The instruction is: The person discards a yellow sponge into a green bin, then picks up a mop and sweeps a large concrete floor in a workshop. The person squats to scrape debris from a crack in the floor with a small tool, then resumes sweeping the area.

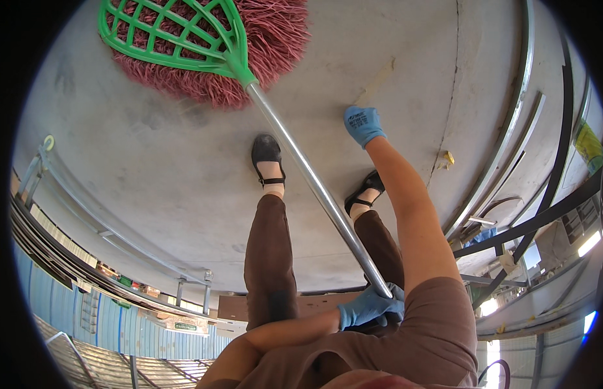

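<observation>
My left hand point(373, 306), in a blue glove, grips the upper end of a metal handle close to my body. That handle slants forward and left to a mop point(282, 48) with reddish-pink strands and a green plastic lattice frame point(171, 32), which rests on the floor at the far left. My right arm stretches ahead over the floor. At its end my right hand point(363, 125), also blue-gloved, appears closed, its back toward me and its fingertips hidden. A pale yellowish streak point(377, 81) shows just beyond it; I cannot make out whether the hand holds it.
My feet in black shoes point(267, 152) stand on the grey floor point(184, 181) either side of the handle. A small yellow scrap point(448, 159) lies right of my arm. Metal rails point(509, 129) and frames line the right; a low metal rack point(120, 236) runs along the left.
</observation>
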A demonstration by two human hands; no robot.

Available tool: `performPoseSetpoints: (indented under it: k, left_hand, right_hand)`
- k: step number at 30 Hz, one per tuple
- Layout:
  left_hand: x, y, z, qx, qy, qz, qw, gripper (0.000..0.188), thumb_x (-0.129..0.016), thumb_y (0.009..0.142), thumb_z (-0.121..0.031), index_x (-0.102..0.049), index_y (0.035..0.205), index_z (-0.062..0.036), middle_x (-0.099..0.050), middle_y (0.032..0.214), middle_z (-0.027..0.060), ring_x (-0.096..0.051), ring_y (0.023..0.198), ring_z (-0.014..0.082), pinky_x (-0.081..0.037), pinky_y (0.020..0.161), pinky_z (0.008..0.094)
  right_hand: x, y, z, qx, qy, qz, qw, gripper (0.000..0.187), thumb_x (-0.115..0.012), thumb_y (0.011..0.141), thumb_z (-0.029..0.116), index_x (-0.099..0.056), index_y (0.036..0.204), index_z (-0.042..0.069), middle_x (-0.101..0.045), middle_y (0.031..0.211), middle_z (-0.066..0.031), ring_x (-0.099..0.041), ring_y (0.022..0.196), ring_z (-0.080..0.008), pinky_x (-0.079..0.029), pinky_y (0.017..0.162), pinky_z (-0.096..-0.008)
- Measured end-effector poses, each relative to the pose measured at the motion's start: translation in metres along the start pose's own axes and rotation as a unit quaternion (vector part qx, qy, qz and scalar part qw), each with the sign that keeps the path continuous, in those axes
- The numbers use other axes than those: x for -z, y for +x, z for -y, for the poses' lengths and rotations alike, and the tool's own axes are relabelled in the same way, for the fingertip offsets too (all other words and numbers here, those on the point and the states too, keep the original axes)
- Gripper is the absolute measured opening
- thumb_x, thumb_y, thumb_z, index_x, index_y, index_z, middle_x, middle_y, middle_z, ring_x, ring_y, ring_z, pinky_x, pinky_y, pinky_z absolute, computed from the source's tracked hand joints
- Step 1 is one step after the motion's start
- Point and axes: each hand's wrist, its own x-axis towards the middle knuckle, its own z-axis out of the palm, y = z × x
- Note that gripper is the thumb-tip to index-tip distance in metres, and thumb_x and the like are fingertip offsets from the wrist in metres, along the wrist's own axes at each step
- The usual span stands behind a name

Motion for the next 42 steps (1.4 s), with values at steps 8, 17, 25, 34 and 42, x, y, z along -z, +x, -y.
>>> performPoseSetpoints:
  k: [8,17,25,34,42]
  left_hand:
    - [0.0,-0.001,0.0,0.012,-0.014,-0.004,1.0,0.019,-0.075,0.078,-0.018,-0.065,0.092,-0.0112,-0.069,0.083,0.0025,-0.065,0.071,0.0097,-0.047,0.052,0.0228]
    - [0.003,-0.004,-0.001,0.009,-0.024,0.015,1.0,0.02,-0.075,0.079,-0.019,-0.064,0.094,-0.0093,-0.069,0.083,0.0037,-0.066,0.07,0.0098,-0.048,0.052,0.022]
    - [0.0,-0.003,0.0,-0.002,-0.024,0.003,1.0,0.019,-0.075,0.079,-0.017,-0.063,0.092,-0.01,-0.069,0.081,0.0036,-0.066,0.069,0.0108,-0.048,0.051,0.0222]
    - [-0.002,-0.01,-0.011,0.003,0.003,0.005,1.0,0.012,-0.071,0.08,-0.014,-0.06,0.082,-0.0102,-0.067,0.076,0.0048,-0.064,0.065,0.0117,-0.046,0.049,0.0223]
    - [0.001,-0.007,-0.006,-0.028,0.094,-0.003,0.995,0.009,-0.068,0.081,-0.012,-0.059,0.081,-0.0095,-0.067,0.075,0.005,-0.063,0.064,0.0118,-0.047,0.05,0.0223]
  right_hand:
    - [-0.011,-0.009,-0.044,-0.109,0.249,-0.003,0.962,0.018,-0.059,0.089,0.02,-0.068,0.101,0.011,-0.071,0.097,-0.0144,-0.068,0.09,-0.0367,-0.053,0.079,-0.0469]
    - [-0.018,-0.014,-0.028,-0.101,0.202,-0.001,0.974,0.021,-0.06,0.09,0.027,-0.064,0.102,0.011,-0.071,0.097,-0.0137,-0.068,0.088,-0.0359,-0.052,0.076,-0.0491]
    - [-0.01,-0.005,-0.019,-0.085,0.131,0.02,0.988,0.012,-0.061,0.085,0.017,-0.067,0.092,0.01,-0.073,0.091,-0.0134,-0.071,0.081,-0.0336,-0.054,0.069,-0.0458]
    - [-0.016,-0.004,0.002,-0.08,0.088,-0.027,0.993,0.012,-0.057,0.088,0.011,-0.067,0.086,0.006,-0.072,0.075,-0.0143,-0.071,0.064,-0.0307,-0.052,0.057,-0.0411]
    - [-0.013,-0.001,-0.001,-0.074,0.102,-0.01,0.992,0.013,-0.056,0.089,0.011,-0.068,0.087,0.006,-0.073,0.081,-0.0154,-0.072,0.07,-0.0326,-0.054,0.06,-0.044]
